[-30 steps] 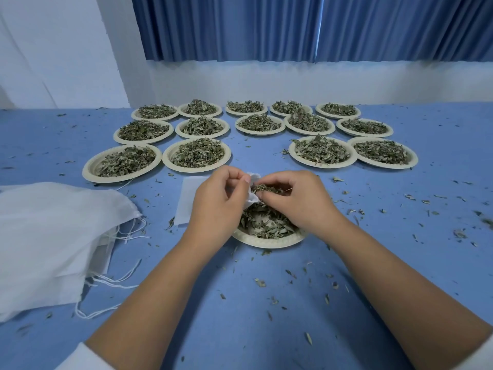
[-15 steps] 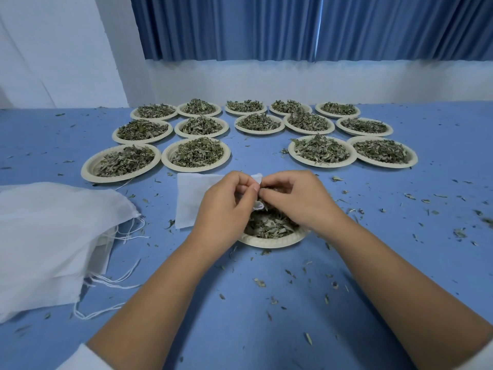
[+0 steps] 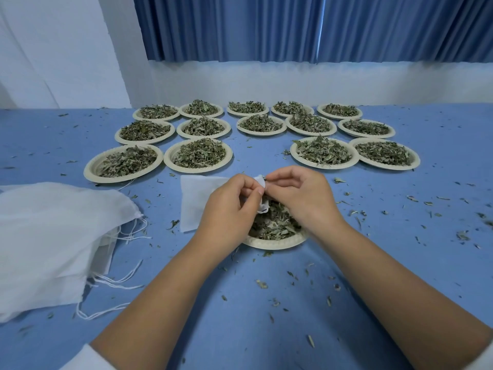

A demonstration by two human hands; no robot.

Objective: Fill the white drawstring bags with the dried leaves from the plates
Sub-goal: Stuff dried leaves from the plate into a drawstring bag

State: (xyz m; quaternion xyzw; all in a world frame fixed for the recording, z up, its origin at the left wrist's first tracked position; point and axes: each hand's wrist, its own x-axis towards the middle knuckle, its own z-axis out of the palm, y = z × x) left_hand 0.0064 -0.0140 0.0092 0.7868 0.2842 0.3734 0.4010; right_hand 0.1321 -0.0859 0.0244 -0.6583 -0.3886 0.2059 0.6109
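Observation:
A small white drawstring bag (image 3: 198, 202) lies flat on the blue table, its open end lifted over a paper plate (image 3: 274, 243) of dried leaves (image 3: 274, 225). My left hand (image 3: 232, 209) pinches the bag's mouth from the left. My right hand (image 3: 301, 196) pinches the same edge from the right, fingertips meeting just above the plate. Most of the bag's mouth is hidden between the two hands.
Several more plates of dried leaves (image 3: 198, 155) stand in rows at the back of the table. A pile of white drawstring bags (image 3: 50, 236) with loose strings lies at the left. Leaf crumbs are scattered over the blue table (image 3: 400, 236).
The bag has spread out flatter to the left of my hands. Both hands have drawn closer together at its mouth and sit slightly higher over the plate.

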